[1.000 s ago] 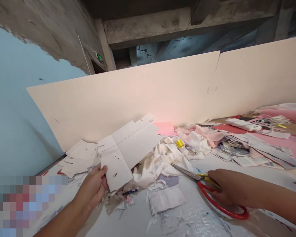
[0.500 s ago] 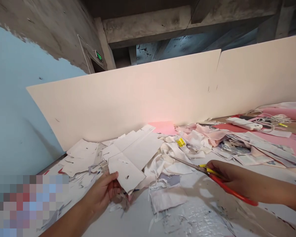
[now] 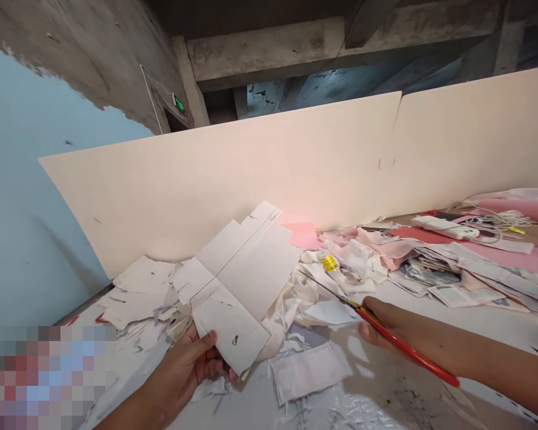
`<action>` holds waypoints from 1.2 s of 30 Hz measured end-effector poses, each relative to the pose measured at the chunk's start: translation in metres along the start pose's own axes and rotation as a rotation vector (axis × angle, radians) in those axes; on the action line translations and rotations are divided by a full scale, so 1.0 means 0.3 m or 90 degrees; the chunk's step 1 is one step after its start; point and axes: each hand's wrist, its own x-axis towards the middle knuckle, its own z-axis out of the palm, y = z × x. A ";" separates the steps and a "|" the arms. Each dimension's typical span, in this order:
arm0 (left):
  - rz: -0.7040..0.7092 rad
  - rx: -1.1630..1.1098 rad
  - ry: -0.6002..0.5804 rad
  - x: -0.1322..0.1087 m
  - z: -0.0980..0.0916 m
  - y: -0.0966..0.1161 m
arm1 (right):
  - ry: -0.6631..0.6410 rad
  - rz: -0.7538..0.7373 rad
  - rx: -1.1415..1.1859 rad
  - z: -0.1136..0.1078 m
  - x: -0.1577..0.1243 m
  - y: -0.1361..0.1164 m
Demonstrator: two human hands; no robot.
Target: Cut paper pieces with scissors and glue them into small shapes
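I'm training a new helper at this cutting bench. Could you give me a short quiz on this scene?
1. What does the left hand hold?
2. True or false: the scissors lie on the bench, apart from both hands.
3. What colour are the scissors' handles? A. blue, B. red, C. green.

Key:
1. A white cardboard piece with slits and notches.
2. False: the right hand holds them.
3. B.

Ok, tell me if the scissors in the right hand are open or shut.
Shut, it seems: the scissor blades show as one thin line from the right hand, with no gap, seen nearly edge-on.
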 end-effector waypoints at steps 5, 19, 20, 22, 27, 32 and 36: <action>0.005 0.001 0.005 0.002 0.001 -0.002 | -0.022 -0.038 0.000 -0.027 0.043 -0.035; 0.001 0.011 -0.024 -0.008 0.006 0.005 | 0.005 -0.107 -0.052 -0.015 0.124 -0.066; -0.004 0.012 -0.022 -0.009 0.006 0.004 | 0.007 -0.107 -0.053 -0.015 0.124 -0.068; -0.011 0.012 -0.024 -0.010 0.006 0.004 | 0.010 -0.114 -0.051 -0.012 0.123 -0.067; -0.016 0.022 -0.037 -0.012 0.003 0.001 | 0.010 -0.114 -0.043 -0.002 0.123 -0.051; -0.017 0.022 -0.058 -0.011 -0.002 -0.001 | 0.014 -0.119 -0.051 0.001 0.126 -0.044; -0.015 0.016 -0.065 -0.012 0.000 0.001 | 0.019 -0.125 -0.071 0.006 0.131 -0.038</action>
